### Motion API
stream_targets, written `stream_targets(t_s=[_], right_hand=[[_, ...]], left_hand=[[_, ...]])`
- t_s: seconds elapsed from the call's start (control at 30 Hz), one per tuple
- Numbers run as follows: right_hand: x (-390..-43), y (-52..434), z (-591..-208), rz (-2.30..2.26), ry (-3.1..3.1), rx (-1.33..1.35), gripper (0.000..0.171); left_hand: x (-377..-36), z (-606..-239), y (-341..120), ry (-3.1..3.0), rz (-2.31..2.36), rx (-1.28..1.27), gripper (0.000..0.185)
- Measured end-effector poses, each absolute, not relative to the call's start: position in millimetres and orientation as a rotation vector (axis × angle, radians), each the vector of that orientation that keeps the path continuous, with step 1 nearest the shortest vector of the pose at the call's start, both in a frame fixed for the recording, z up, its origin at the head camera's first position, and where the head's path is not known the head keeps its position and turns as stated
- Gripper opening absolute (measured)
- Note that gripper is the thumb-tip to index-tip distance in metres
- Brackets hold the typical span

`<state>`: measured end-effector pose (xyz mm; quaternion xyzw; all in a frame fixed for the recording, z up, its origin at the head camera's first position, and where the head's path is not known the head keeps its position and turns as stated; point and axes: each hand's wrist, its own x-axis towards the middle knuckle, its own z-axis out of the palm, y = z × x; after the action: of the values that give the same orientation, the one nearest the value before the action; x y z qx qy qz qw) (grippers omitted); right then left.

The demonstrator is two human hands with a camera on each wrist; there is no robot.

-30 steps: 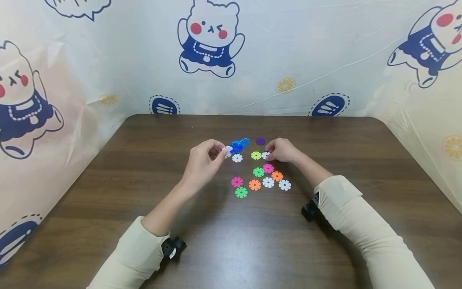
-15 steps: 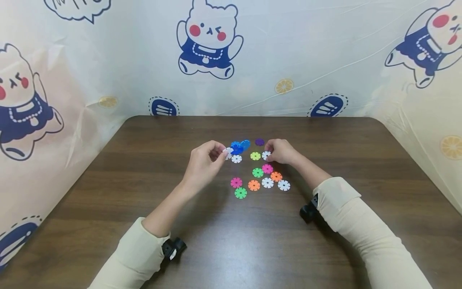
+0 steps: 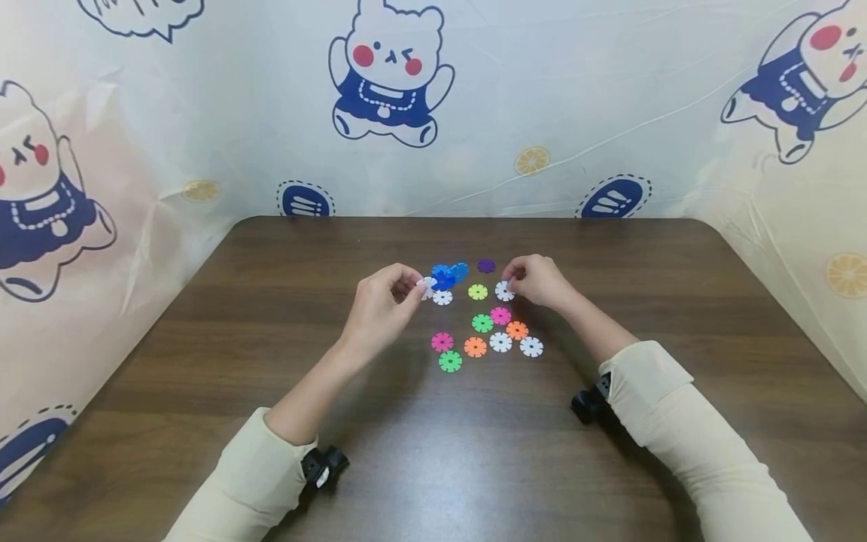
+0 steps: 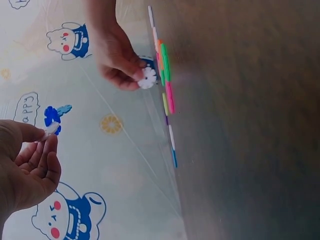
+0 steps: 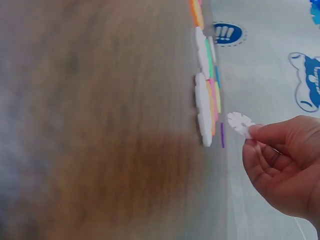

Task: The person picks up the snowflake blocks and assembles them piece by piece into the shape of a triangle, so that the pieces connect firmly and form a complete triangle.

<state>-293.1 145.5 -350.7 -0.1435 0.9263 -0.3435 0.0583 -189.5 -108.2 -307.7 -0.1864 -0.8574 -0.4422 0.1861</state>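
My left hand pinches a small white disc with blue discs joined to it, held just above the table; the left wrist view shows this cluster at my fingertips. Between thumb and fingers of my right hand is a single white notched disc, raised off the table, as the right wrist view shows with the disc clear of the surface. Between the hands lie a yellow-green disc and a purple disc.
Several loose discs lie on the dark wooden table: white, green, pink, orange, and others nearer me. A cartoon-printed sheet walls the table at back and sides.
My right hand has lifted the white disc slightly off the table and its forearm has shifted a little right. The left hand has stayed put.
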Motion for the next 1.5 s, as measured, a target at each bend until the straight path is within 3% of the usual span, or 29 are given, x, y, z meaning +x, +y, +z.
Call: stream_targets(t_s=[0.5, 0.8, 1.2, 1.5], right_hand=[[-255, 145, -335, -1.563, 2.747, -0.38, 0.017], [-229, 132, -322, -1.998, 2.392, -0.284, 0.024], [-220, 126, -313, -2.139, 2.174, -0.185, 0.027], [-218, 124, -311, -2.255, 1.901, -0.085, 0.013]], left_hand=[[-191, -309, -106, -2.452, -1.232, -0.547, 0.009], [-189, -309, -106, -2.479, -1.233, -0.583, 0.008], [-187, -309, -106, -2.468, -1.266, -0.651, 0.007], [-188, -313, -106, -2.397, -1.204, -0.751, 0.009]])
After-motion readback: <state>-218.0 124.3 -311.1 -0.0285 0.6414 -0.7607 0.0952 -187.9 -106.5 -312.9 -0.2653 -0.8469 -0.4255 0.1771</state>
